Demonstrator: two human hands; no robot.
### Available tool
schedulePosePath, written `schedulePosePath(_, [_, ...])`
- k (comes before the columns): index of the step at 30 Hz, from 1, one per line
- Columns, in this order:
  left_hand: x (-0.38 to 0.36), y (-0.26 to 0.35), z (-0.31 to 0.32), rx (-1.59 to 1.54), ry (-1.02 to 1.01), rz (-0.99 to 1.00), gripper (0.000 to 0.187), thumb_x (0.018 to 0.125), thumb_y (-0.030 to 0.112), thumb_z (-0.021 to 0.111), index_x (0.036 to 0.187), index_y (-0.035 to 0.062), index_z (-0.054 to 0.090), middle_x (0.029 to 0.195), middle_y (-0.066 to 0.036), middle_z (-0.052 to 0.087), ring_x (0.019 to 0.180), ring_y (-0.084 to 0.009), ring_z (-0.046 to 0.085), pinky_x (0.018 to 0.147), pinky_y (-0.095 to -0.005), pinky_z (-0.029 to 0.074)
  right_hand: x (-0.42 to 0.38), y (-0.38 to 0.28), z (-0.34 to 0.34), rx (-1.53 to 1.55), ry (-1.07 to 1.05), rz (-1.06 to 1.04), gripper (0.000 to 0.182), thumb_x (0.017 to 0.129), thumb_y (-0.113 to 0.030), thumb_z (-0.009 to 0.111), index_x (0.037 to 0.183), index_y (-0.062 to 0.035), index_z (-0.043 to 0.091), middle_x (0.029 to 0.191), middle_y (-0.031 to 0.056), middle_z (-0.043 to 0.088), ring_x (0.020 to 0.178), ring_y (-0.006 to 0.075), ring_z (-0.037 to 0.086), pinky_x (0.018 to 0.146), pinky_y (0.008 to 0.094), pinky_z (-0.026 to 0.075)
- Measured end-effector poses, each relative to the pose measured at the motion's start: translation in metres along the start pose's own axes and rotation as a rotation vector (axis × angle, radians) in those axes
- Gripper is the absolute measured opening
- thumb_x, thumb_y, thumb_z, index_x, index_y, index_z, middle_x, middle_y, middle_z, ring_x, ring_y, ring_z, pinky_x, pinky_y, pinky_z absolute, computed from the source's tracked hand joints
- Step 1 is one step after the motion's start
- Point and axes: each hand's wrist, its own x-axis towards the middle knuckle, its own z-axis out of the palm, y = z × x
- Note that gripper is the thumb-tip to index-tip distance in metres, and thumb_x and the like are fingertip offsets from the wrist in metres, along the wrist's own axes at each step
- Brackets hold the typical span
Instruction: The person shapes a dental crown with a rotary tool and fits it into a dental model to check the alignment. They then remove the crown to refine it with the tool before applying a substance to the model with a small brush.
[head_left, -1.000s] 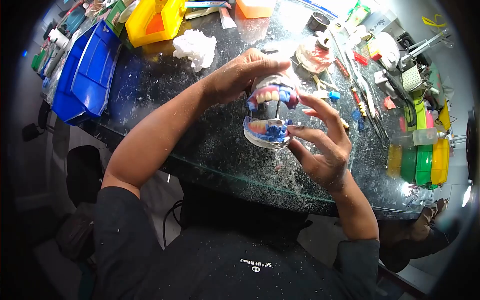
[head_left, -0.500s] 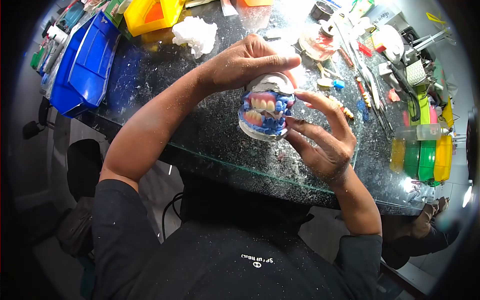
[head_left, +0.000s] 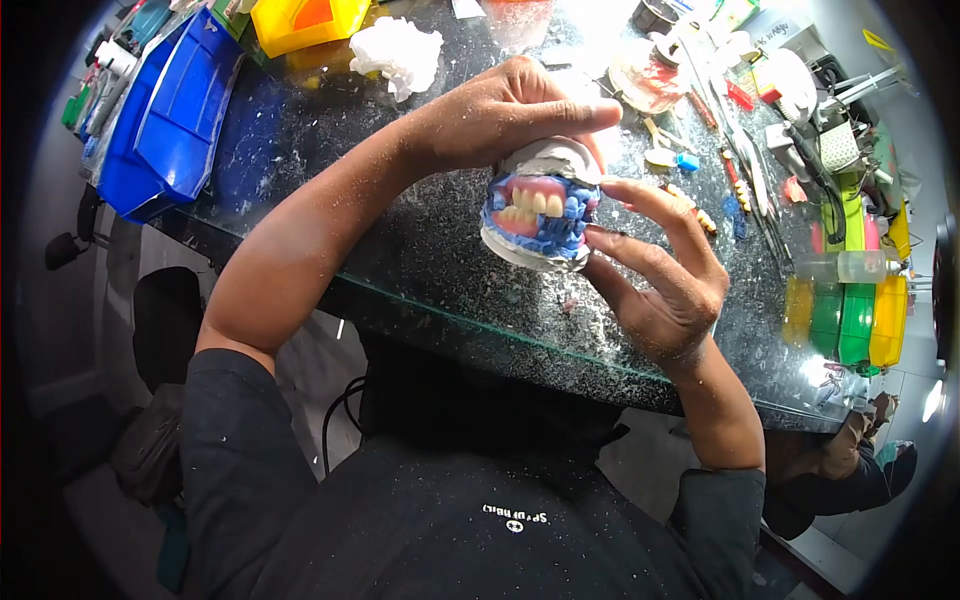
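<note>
Between my hands is a dental model point(head_left: 540, 258) with white plaster bases, blue wax, pink gums and cream teeth. Its upper and lower tooth rows meet, facing me. My left hand point(head_left: 515, 112) wraps over the upper plaster from behind, thumb stretched along the top; its other fingers are mostly hidden. From the right, my right hand point(head_left: 670, 290) grips the model's side with its fingertips, one finger at the upper part and others lower down. A blue-tipped small tool point(head_left: 686, 162) and several teeth on a strip point(head_left: 704, 220) lie behind my right hand.
The dusty black worktop point(head_left: 430, 250) has its front edge close to me. A blue bin point(head_left: 185, 115), yellow bin point(head_left: 300, 25) and crumpled tissue point(head_left: 397, 58) are at left. Another pink-and-white dental model point(head_left: 650, 80) stands behind. Coloured bins point(head_left: 855, 320) and a seated person point(head_left: 840, 470) are at right.
The gap between the model's upper and lower teeth has shut, and the model has turned slightly. Both hands keep their hold. The whole view has shifted a little.
</note>
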Motion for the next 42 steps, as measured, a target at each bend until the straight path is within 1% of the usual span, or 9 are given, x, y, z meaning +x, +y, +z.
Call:
schedulePosePath(4, [0.001,-0.004,0.002,-0.017,0.042,-0.011,0.045,0.096,0.04,0.054,0.091,-0.001,0.073,0.08,-0.01,0.071,0.065,-0.0103,0.066,0.059,-0.0204,0.052,0.0,0.0,-0.001,-0.005,-0.001,-0.013,0.03,0.066,-0.012,0.083,0.094,-0.009,0.073,0.11,0.0161,0.066,0.097,0.0263,0.066,0.078,0.0349,0.055])
schedulePosePath(7, [0.001,-0.005,0.004,-0.028,0.088,-0.031,0.044,0.094,0.041,0.059,0.085,0.0012,0.074,0.071,-0.007,0.069,0.061,-0.0065,0.064,0.056,-0.021,0.052,0.001,-0.001,-0.001,-0.009,-0.002,-0.011,0.031,0.066,-0.014,0.083,0.095,-0.0096,0.073,0.11,0.0159,0.066,0.097,0.026,0.066,0.077,0.0347,0.055])
schedulePosePath(10, [0.0,0.001,0.005,-0.02,0.094,-0.096,0.044,0.093,0.042,0.059,0.083,0.0017,0.073,0.069,-0.006,0.068,0.06,-0.0064,0.063,0.055,-0.0202,0.051,0.0,0.0,-0.001,0.003,0.008,-0.001,0.031,0.067,-0.014,0.083,0.096,-0.0104,0.073,0.11,0.0156,0.067,0.097,0.0258,0.066,0.077,0.0347,0.055])
schedulePosePath(13, [0.0,0.002,0.003,0.032,0.072,-0.112,0.047,0.096,0.042,0.054,0.09,-0.0001,0.074,0.077,-0.01,0.071,0.067,-0.0093,0.067,0.061,-0.0187,0.053,-0.001,0.001,0.0,0.012,0.01,0.01,0.031,0.067,-0.014,0.083,0.096,-0.011,0.073,0.11,0.0154,0.067,0.097,0.0259,0.066,0.077,0.0346,0.055])
schedulePosePath(16, [-0.001,0.008,0.002,0.097,0.068,-0.132,0.046,0.096,0.042,0.054,0.09,0.0004,0.074,0.078,-0.009,0.071,0.067,-0.0095,0.067,0.06,-0.0188,0.053,-0.002,0.001,0.0,0.021,0.001,0.025,0.031,0.068,-0.014,0.083,0.096,-0.0109,0.073,0.111,0.0155,0.066,0.097,0.0261,0.066,0.078,0.0344,0.055])
schedulePosePath(19, [-0.002,0.008,-0.001,0.205,0.073,-0.221,0.045,0.095,0.042,0.055,0.089,0.0011,0.074,0.078,-0.009,0.071,0.066,-0.0089,0.067,0.059,-0.0178,0.052,-0.002,0.0,0.0,0.025,-0.006,0.037,0.03,0.068,-0.014,0.083,0.095,-0.0102,0.073,0.111,0.0155,0.066,0.097,0.0259,0.066,0.078,0.0342,0.055])
schedulePosePath(28, [-0.005,0.016,0.003,0.142,0.002,0.008,0.045,0.096,0.041,0.054,0.089,0.002,0.075,0.07,-0.007,0.068,0.058,-0.006,0.061,0.053,-0.0176,0.047,-0.001,-0.001,0.002,-0.031,0.015,-0.061,0.024,0.064,-0.012,0.083,0.084,-0.0057,0.072,0.109,0.0164,0.066,0.095,0.0279,0.066,0.078,0.0356,0.054])
schedulePosePath(37, [-0.006,0.01,0.004,0.121,-0.016,0.062,0.045,0.098,0.037,0.05,0.091,0.0008,0.075,0.079,-0.01,0.07,0.07,-0.0109,0.064,0.063,-0.022,0.05,0.001,-0.002,-0.002,-0.086,-0.006,-0.149,0.023,0.063,-0.01,0.083,0.082,-0.0046,0.071,0.11,0.0184,0.065,0.097,0.0299,0.065,0.079,0.0367,0.054])
schedulePosePath(42, [-0.006,0.008,0.005,0.115,-0.006,0.09,0.045,0.098,0.038,0.05,0.092,0.0009,0.075,0.08,-0.011,0.07,0.071,-0.0123,0.065,0.063,-0.0228,0.05,0.001,-0.002,-0.003,-0.097,-0.021,-0.176,0.024,0.062,-0.011,0.083,0.082,-0.0055,0.071,0.112,0.0173,0.065,0.099,0.0292,0.065,0.081,0.037,0.055])
